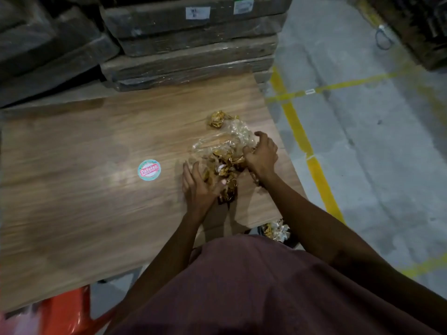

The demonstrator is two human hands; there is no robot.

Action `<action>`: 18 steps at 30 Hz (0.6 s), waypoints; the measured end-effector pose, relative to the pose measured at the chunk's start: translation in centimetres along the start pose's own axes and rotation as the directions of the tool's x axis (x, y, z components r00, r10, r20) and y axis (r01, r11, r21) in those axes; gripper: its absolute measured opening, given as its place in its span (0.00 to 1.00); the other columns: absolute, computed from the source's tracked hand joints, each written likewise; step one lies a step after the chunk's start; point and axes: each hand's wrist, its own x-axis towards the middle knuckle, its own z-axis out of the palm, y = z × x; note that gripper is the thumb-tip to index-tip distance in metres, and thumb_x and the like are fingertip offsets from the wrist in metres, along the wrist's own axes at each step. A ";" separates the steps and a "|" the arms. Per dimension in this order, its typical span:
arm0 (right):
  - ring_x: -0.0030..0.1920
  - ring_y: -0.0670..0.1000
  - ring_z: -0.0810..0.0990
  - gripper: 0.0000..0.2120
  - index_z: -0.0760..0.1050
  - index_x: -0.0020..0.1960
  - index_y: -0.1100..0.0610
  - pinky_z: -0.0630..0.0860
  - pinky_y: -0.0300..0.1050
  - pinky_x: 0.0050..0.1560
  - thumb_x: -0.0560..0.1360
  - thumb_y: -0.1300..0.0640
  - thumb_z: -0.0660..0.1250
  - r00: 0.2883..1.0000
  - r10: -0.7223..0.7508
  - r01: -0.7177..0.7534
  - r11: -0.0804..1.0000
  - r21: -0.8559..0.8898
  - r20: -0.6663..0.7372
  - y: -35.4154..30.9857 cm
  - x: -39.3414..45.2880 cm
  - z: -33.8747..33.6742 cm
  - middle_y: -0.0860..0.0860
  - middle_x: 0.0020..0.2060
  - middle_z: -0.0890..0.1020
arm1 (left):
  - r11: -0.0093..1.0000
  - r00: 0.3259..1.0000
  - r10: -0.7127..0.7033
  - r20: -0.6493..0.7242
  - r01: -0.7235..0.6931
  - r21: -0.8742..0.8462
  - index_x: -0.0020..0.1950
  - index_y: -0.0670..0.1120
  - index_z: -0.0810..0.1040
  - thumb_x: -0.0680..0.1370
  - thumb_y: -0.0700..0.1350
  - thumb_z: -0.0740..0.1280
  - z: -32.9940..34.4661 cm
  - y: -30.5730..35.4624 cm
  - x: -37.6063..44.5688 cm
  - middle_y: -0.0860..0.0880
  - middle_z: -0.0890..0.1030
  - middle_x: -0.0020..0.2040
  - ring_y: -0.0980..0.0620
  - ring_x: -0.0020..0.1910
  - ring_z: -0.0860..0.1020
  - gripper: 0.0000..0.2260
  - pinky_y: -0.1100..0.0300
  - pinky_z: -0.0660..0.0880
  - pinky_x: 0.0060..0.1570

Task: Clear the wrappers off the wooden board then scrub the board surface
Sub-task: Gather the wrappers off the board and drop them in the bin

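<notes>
Seemingly weightless and crinkly, the heap of gold and clear plastic wrappers (pixel 226 163) on the wood-grain board (pixel 84 146) wanted gathering from its edges, where the left hand (pixel 197 187) lay spread open against it and the right hand (pixel 262 154) was curled closed on the clear film.

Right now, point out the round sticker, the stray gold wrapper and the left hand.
round sticker (pixel 149 170): head view, centre of its label.
stray gold wrapper (pixel 217 120): head view, middle of the crumpled foil.
left hand (pixel 197 187): head view, back of the hand.

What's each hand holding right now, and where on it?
Both hands are on the pile of gold wrappers. Right hand clutches its right side, along the clear plastic. Left hand presses its left edge; a closed grip cannot be told.
</notes>
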 end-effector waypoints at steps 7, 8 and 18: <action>0.78 0.63 0.57 0.31 0.64 0.77 0.53 0.57 0.68 0.72 0.78 0.39 0.59 0.967 0.192 -0.217 0.964 -0.150 -0.166 4.0 -0.5 1.3 0.58 0.77 0.65 | 0.995 0.988 0.008 0.151 -0.022 0.095 0.82 0.50 0.41 0.60 0.79 0.66 2.0 -0.5 -0.4 0.42 0.32 0.82 0.45 0.81 0.34 0.63 0.42 0.40 0.78; 0.78 0.63 0.58 0.31 0.63 0.77 0.54 0.57 0.68 0.72 0.80 0.40 0.59 0.958 0.210 -0.240 0.959 -0.149 -0.195 4.6 -1.1 1.6 0.58 0.78 0.64 | 0.995 0.990 0.029 0.141 -0.043 0.095 0.82 0.51 0.40 0.61 0.79 0.65 2.3 -0.4 -0.4 0.42 0.33 0.82 0.45 0.81 0.34 0.61 0.43 0.40 0.77; 0.80 0.54 0.56 0.39 0.48 0.82 0.60 0.55 0.46 0.79 0.80 0.43 0.57 0.990 0.059 -0.117 0.861 0.494 0.130 1.6 -1.5 4.4 0.56 0.80 0.54 | 0.998 0.985 0.053 -0.167 -0.060 -0.037 0.79 0.43 0.60 0.81 0.59 0.62 3.2 2.0 4.5 0.38 0.50 0.83 0.36 0.80 0.59 0.32 0.38 0.68 0.72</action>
